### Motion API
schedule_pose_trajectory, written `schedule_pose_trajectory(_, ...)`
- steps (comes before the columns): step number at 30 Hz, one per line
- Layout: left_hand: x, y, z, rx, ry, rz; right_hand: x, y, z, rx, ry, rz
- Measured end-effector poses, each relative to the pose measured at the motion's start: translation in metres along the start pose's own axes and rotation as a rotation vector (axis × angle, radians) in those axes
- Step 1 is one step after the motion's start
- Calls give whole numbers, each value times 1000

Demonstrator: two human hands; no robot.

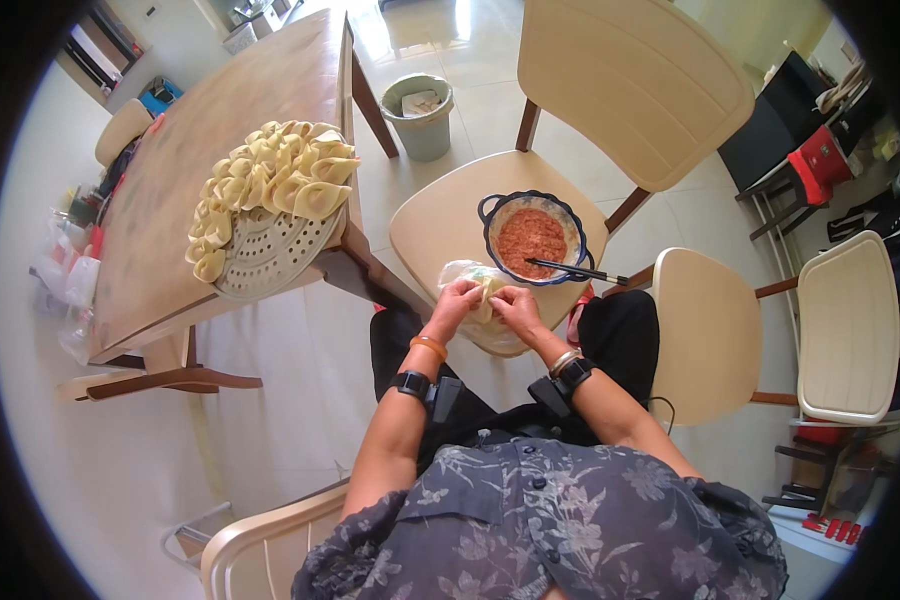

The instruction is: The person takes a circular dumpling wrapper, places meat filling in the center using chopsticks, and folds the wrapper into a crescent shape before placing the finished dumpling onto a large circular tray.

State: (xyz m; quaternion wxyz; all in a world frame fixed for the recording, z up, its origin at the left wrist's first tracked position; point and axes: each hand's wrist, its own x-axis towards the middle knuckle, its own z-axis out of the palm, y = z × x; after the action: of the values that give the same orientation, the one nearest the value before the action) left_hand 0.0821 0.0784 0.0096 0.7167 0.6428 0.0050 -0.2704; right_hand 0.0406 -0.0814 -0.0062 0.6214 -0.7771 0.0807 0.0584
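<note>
Between my left hand [457, 301] and my right hand [517, 306] is a pale dough wrapper [487, 291], pinched by the fingers of both. They hold it low over the front of a chair seat [442, 210], above a clear plastic bag [465, 268]. Just beyond my right hand stands a blue-rimmed bowl [501, 255] with two handles. Reddish minced filling [531, 234] lies in it, and dark chopsticks [577, 270] rest across its near rim. Whether filling is inside the held wrapper is hidden by my fingers.
On the wooden table [270, 75] at left, a perforated metal steamer tray [270, 255] carries many folded dumplings [270, 169] and sits at the table's edge. A lined waste bin [427, 139] stands on the floor beyond. Another chair [709, 337] is close on my right.
</note>
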Motion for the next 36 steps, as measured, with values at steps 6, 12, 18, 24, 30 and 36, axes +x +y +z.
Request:
schedule_pose_trajectory(6,-9,11,7,198,-81,93,-3,-13,-4,205,-58,36)
schedule_pose_trajectory(12,-13,-1,4,39,180,107,-8,-5,-12,170,-43,122)
schedule_pose_trajectory(18,-24,13,-2,-566,154,179,-15,15,-24,46,109,135)
schedule_pose_trajectory(24,-65,41,6,-927,-116,147,-53,-14,-55,196,103,246)
schedule_pose_trajectory(30,-99,57,28,-989,-202,110,-65,-17,-120,452,476,324)
schedule_pose_trajectory(36,-117,47,40,-828,-221,36,-37,-28,-136,583,557,29)
